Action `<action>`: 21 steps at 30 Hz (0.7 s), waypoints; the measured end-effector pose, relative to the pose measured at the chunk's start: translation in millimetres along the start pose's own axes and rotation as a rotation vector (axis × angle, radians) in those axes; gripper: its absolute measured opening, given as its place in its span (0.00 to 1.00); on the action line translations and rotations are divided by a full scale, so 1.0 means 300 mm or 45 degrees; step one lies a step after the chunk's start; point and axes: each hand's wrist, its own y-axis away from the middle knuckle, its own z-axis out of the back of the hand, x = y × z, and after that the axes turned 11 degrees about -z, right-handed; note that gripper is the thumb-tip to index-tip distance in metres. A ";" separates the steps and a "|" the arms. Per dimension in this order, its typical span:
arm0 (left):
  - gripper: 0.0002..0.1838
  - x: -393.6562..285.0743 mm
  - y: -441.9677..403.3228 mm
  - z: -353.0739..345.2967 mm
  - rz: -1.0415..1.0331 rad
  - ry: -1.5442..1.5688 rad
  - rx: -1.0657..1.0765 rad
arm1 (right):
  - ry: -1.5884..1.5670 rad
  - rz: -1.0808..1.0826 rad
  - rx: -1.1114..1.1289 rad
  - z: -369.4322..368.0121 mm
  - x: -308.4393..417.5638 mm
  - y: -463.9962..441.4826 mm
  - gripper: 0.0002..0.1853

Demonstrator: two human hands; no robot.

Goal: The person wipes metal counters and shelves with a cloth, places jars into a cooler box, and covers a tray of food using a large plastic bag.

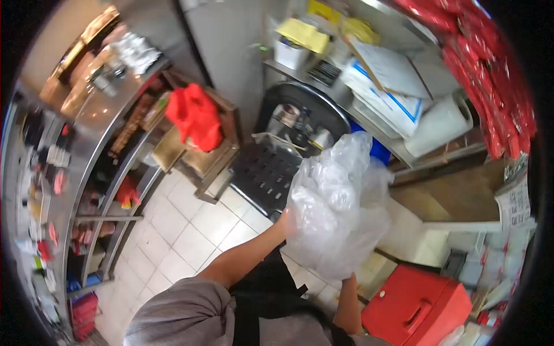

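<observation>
A large, crumpled clear plastic bag (pixel 340 210) is held up in front of my body, over the floor and the front of a black chair. My left hand (pixel 287 224) grips its left side, with the fingers mostly hidden behind the plastic. At the bag's lower right edge, my right hand (pixel 350 281) holds it from below, and its fingers are also largely covered. What the bag contains, if anything, cannot be made out through the shiny folds.
The black chair (pixel 262 173) carries small items. A wooden stand with a red bag (pixel 196 118) and metal shelving (pixel 95 155) stand left. A shelf at right bears papers (pixel 386 95) and a plastic roll (pixel 441 124). Red packets (pixel 485 75) hang above; a red box (pixel 415 303) sits lower right.
</observation>
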 end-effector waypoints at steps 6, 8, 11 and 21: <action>0.22 -0.459 0.668 -0.010 -0.682 -1.285 -0.271 | 2.041 0.731 0.321 -0.191 -0.237 0.228 0.25; 0.21 -0.652 1.016 -0.038 -0.886 -1.492 -0.497 | 1.348 0.414 0.278 -0.234 -0.290 0.145 0.23; 0.19 -0.816 1.499 -0.153 -1.123 -1.638 -0.798 | 0.420 0.564 0.223 -0.659 -0.230 0.331 0.23; 0.32 -0.655 2.242 -0.465 -0.507 -3.329 -0.875 | 2.127 2.382 1.799 -1.867 -0.669 1.584 0.57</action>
